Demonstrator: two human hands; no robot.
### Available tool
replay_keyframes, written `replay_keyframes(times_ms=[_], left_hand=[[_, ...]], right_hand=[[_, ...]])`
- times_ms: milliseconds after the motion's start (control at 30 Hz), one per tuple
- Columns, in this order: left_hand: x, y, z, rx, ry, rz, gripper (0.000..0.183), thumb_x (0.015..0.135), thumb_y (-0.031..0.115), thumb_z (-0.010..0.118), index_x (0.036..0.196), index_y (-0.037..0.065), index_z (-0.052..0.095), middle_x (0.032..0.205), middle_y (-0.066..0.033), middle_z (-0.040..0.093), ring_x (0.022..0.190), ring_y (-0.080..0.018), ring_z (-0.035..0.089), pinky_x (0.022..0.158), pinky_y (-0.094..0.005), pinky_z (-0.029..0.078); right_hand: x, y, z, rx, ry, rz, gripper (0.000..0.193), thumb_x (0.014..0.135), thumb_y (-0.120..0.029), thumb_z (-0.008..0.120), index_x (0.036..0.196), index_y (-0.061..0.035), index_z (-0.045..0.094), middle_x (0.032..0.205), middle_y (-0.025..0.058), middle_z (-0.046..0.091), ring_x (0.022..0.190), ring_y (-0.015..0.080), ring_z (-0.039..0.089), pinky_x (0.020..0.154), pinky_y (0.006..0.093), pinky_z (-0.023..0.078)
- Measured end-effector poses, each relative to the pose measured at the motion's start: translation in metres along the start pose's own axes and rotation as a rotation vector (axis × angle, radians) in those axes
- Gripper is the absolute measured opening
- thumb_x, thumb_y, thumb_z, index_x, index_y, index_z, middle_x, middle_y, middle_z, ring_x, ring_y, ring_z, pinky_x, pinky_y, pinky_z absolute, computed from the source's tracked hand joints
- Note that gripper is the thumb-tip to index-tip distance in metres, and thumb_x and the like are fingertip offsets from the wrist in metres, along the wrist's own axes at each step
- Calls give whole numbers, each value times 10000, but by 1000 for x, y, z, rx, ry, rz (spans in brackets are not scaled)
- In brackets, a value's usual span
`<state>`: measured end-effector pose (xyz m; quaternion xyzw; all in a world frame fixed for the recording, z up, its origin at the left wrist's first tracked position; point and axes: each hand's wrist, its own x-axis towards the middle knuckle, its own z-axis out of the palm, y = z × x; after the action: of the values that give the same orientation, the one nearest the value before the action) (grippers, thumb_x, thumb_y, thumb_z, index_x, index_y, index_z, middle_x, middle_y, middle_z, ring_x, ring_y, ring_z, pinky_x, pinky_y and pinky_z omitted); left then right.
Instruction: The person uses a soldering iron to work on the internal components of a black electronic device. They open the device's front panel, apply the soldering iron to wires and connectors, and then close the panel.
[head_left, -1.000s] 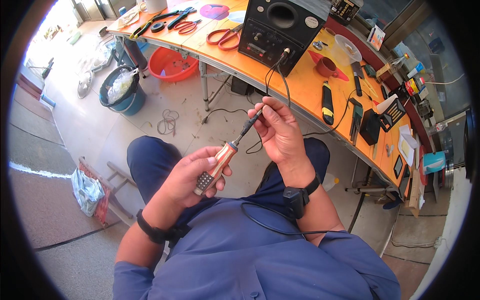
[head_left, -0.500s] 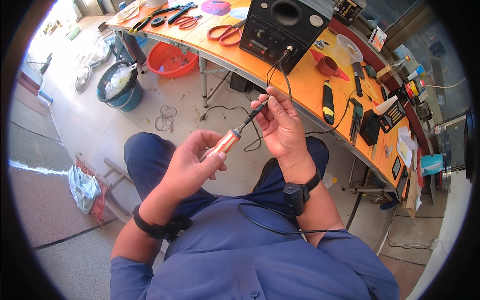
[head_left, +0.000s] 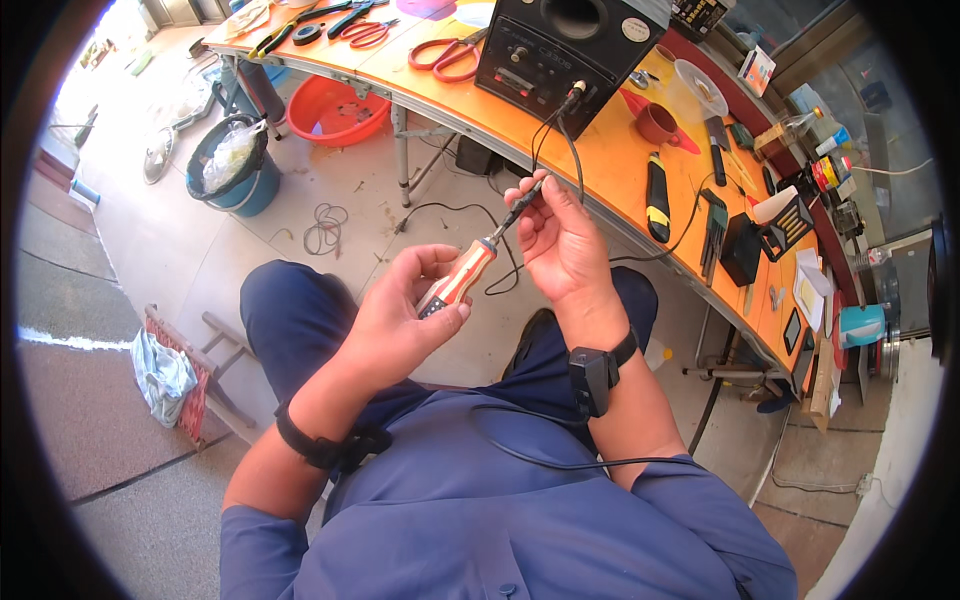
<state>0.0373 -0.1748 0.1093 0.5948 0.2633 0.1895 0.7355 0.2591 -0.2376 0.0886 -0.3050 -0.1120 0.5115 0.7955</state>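
Note:
My left hand (head_left: 408, 310) is wrapped round a screwdriver (head_left: 463, 277) with a red and white striped handle. Its metal shaft slants up and right to a slim black cable plug (head_left: 521, 203). The thumb and fingers of my right hand (head_left: 565, 235) pinch that plug; the tip's exact contact with it is too small to make out. Thin black leads run from near the plug up to the black speaker box (head_left: 545, 75), where a connector (head_left: 574, 92) sits in the rear panel. A band with a small device is on each wrist.
The orange table (head_left: 610, 165) bears red-handled scissors (head_left: 446, 57), a yellow and black utility knife (head_left: 657, 197), a reddish-brown cup (head_left: 656, 124) and several hand tools. Below stand a red basin (head_left: 338, 112) and a blue bucket (head_left: 250, 190). A black cable (head_left: 448, 208) lies on the floor.
My left hand has turned the screwdriver slightly, so a dark starred part of its handle now shows. My right hand has shifted a little and still pinches the plug.

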Motion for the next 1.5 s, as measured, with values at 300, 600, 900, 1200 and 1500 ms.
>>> replay_keyframes(times_ms=[300, 600, 900, 1200, 1500], left_hand=[[10, -3, 5, 43, 62, -123, 366, 1004, 178, 654, 1285, -31, 546, 1001, -75, 664, 821, -119, 660, 614, -231, 518], [20, -9, 4, -302, -37, -249, 376, 1018, 245, 635, 1286, -4, 550, 1021, -76, 666, 782, -125, 646, 587, -227, 483], [33, -14, 13, -218, -16, -182, 385, 1018, 208, 636, 1298, -33, 525, 1005, -51, 624, 803, -106, 631, 620, -233, 499], [45, -23, 18, -160, 0, -137, 417, 1010, 237, 658, 1318, -16, 535, 1024, -54, 638, 830, -114, 646, 631, -233, 506], [47, -28, 15, -152, -1, -124, 407, 1011, 244, 662, 1302, -14, 542, 1017, -47, 632, 837, -109, 640, 642, -231, 502]], right_hand=[[13, 2, -3, 10, 60, -17, 110, 994, -153, 659, 1043, -58, 683, 980, 65, 714, 944, 192, 721, 693, 232, 622], [21, 9, -11, 73, 106, -20, 143, 978, -185, 686, 1053, -64, 670, 962, 62, 715, 933, 200, 729, 632, 230, 617], [30, 13, -7, 90, 196, -47, 135, 987, -199, 676, 1061, -87, 667, 961, 33, 711, 926, 189, 723, 597, 205, 552], [39, 12, -10, 71, 254, -86, 140, 983, -197, 682, 1080, -97, 668, 967, 18, 717, 929, 180, 719, 598, 202, 522], [39, 14, -13, 41, 264, -81, 153, 980, -215, 688, 1080, -101, 674, 975, 17, 725, 940, 180, 724, 599, 200, 530]])
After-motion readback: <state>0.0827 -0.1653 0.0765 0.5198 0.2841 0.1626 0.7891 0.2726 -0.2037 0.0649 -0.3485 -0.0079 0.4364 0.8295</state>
